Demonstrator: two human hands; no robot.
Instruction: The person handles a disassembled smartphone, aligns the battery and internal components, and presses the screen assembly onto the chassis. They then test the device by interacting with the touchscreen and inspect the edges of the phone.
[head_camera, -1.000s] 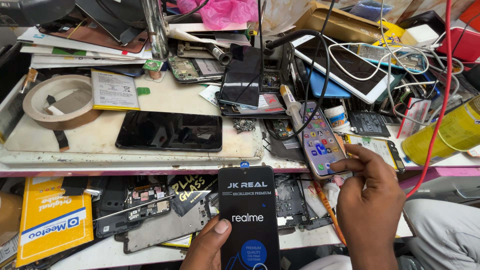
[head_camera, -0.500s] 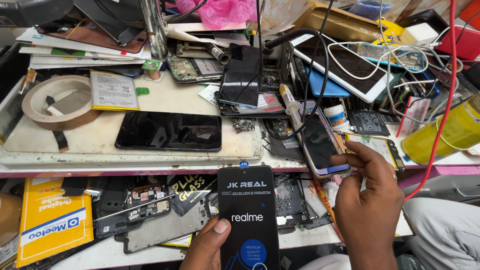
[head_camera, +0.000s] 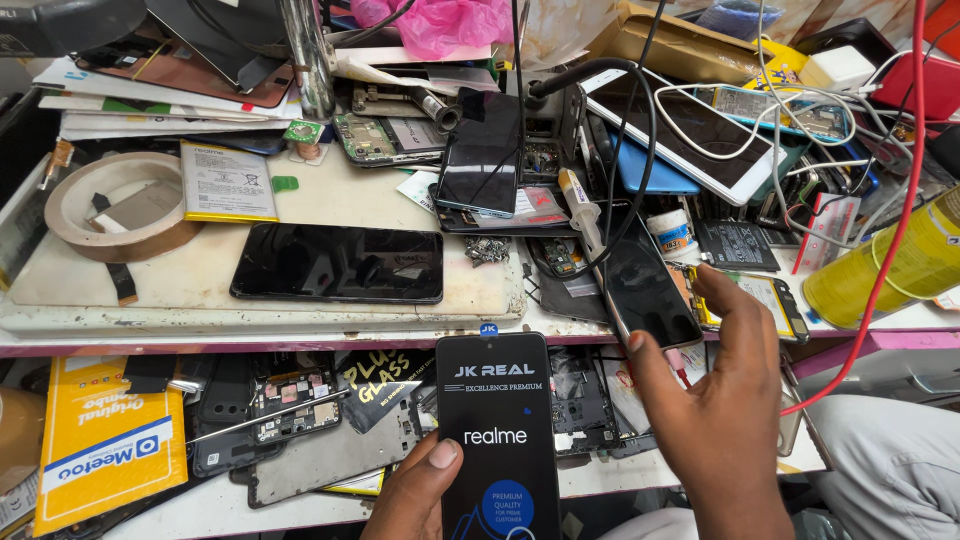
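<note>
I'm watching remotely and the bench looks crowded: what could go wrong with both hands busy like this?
1. The right hand grips the dark-screened phone at the bench edge, with a black cable draped across it; a tug might snag it.
2. The left hand holds the black screen part by only its lower edge, so it may slip.
3. Loose screws lie close by and could scratch glass.

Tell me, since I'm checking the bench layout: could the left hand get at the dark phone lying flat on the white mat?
Probably not yet: the left hand holds a black screen package. Otherwise the dark phone lies uncovered on the white mat, nothing between.
</note>
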